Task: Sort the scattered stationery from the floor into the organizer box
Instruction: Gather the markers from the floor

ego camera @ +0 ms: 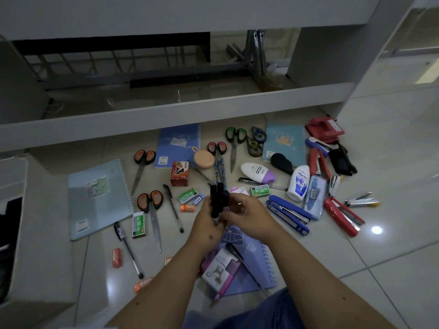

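Note:
A bundle of black-capped pens (219,198) stands upright in the middle of the view, above the floor. My left hand (207,227) is wrapped around its lower part. My right hand (247,213) grips the same bundle from the right side. More stationery lies scattered on the tiled floor: loose black pens (173,208), orange-handled scissors (152,210), green staple boxes (138,224), a blue stapler (288,213) and a red stapler (342,216). Part of a grey organizer box (35,233) shows at the left edge.
Spiral notebooks (99,198) lie left, back and under my wrists. A white glue bottle (298,182), tape dispensers (257,138), a red hole punch (324,129) and a red clip box (179,173) sit further back. A low grey shelf rail (166,115) crosses behind them.

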Tool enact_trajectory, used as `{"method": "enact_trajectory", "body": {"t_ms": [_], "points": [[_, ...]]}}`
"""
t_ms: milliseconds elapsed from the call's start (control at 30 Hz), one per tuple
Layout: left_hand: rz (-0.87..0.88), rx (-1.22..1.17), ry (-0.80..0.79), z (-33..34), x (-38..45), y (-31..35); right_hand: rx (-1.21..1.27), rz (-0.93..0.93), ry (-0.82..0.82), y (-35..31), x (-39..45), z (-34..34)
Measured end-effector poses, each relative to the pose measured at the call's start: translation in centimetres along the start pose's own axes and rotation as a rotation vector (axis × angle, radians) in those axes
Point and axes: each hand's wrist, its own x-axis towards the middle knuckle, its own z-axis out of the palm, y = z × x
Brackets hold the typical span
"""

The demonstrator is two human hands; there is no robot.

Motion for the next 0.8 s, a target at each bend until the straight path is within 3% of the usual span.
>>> {"method": "enact_trajectory", "body": {"t_ms": [433, 567, 800], "points": [[-0.015, 0.141, -0.043, -3.8, -1.9, 1.9, -0.286, -0.085, -0.121, -4.4, -0.4, 1.4], [-0.062, 0.155, -0.081, -8.6, -2.8, 4.4, -0.333, -0.184, -0.168, -8.8, -0.3, 3.1], [0.024, 0.39, 0.071, -20.1, -7.4, 9.9, -0.27, -0.373, -0.18, -18.0, 0.2, 10.2]]}}
